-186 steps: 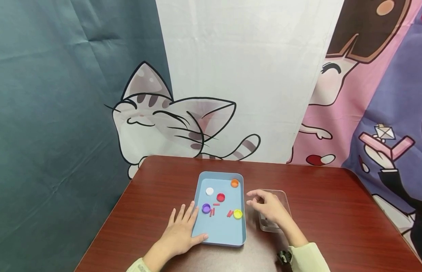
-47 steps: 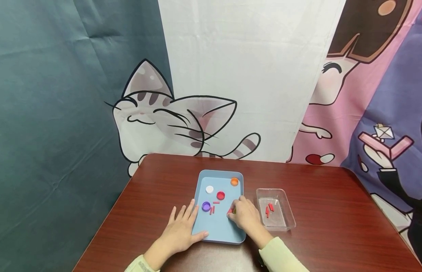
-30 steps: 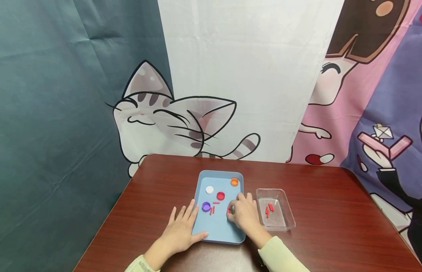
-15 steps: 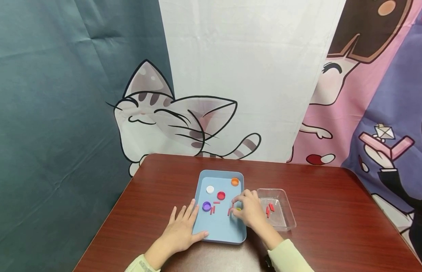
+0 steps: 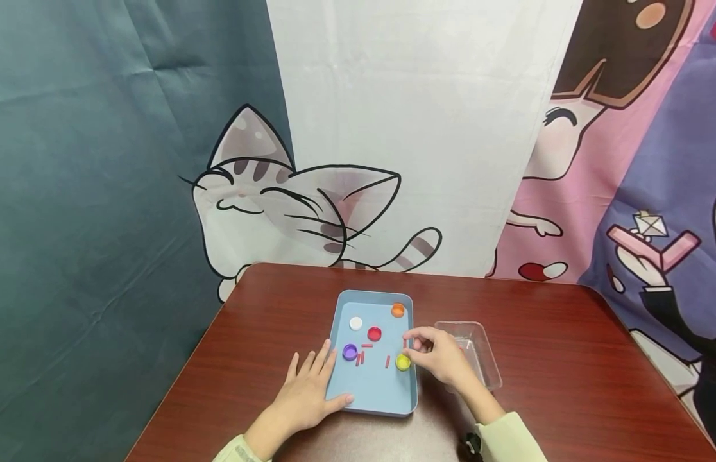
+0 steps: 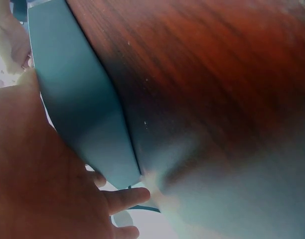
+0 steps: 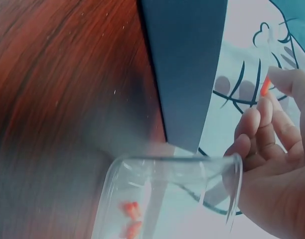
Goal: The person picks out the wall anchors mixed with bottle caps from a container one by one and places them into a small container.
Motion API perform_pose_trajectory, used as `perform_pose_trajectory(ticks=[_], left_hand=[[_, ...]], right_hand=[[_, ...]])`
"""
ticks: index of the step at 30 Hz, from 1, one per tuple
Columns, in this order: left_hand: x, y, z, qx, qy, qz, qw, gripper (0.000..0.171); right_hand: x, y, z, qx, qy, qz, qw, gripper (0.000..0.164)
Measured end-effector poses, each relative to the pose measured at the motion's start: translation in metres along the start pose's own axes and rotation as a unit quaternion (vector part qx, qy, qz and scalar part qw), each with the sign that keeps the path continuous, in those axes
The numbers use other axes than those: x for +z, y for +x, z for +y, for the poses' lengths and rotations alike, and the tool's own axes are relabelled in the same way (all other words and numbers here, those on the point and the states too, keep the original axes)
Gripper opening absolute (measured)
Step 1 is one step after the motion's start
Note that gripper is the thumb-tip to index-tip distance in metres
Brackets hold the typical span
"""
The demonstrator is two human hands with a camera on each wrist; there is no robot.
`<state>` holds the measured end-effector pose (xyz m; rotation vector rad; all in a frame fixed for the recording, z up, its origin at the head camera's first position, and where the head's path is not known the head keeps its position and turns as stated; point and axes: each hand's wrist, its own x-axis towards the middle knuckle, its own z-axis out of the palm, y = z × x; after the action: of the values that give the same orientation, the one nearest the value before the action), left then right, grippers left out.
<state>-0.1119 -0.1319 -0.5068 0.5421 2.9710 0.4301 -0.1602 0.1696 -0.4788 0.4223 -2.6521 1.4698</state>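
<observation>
My right hand point(image 5: 441, 356) pinches a short red stick point(image 7: 265, 86) between thumb and index finger, above the right rim of the blue tray point(image 5: 372, 394). Straight and spread, the fingers of my left hand point(image 5: 303, 394) rest along the tray's left edge, thumb over the near rim. On the tray, another red stick point(image 5: 387, 362) lies left of a yellow cap point(image 5: 403, 362). Several more red sticks point(image 5: 362, 357) lie beside a purple cap point(image 5: 349, 352). A clear plastic box point(image 5: 482, 359), partly behind my right hand, has red sticks point(image 7: 132, 211) in it.
A red cap point(image 5: 374, 333), a white cap point(image 5: 355, 323) and an orange cap point(image 5: 398, 310) sit in the tray's far half. Tray and box stand side by side on a brown wooden table point(image 5: 265, 321). A printed cloth point(image 5: 416, 128) hangs behind.
My right hand has picked up one of the two sticks beside the yellow cap and moved right, uncovering the cap and overlapping the box. My left hand has stayed put.
</observation>
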Motion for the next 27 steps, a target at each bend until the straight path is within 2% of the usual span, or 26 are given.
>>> perform_pose_trajectory(ticks=[6,14,27], left_hand=[[0.001,0.0,0.0,0.001,-0.002,0.001,1.0,0.098],[0.001,0.0,0.0,0.001,0.0,0.004,1.0,0.098],[0.0,-0.001,0.0,0.002,-0.002,0.006,1.0,0.098]], right_hand=[[-0.01,-0.004,0.008,-0.018,0.005,-0.008,1.0,0.022],[-0.026,-0.008,0.008,-0.026,0.012,-0.001,1.0,0.023],[-0.047,-0.011,0.022,-0.064,0.018,0.005,0.998,0.023]])
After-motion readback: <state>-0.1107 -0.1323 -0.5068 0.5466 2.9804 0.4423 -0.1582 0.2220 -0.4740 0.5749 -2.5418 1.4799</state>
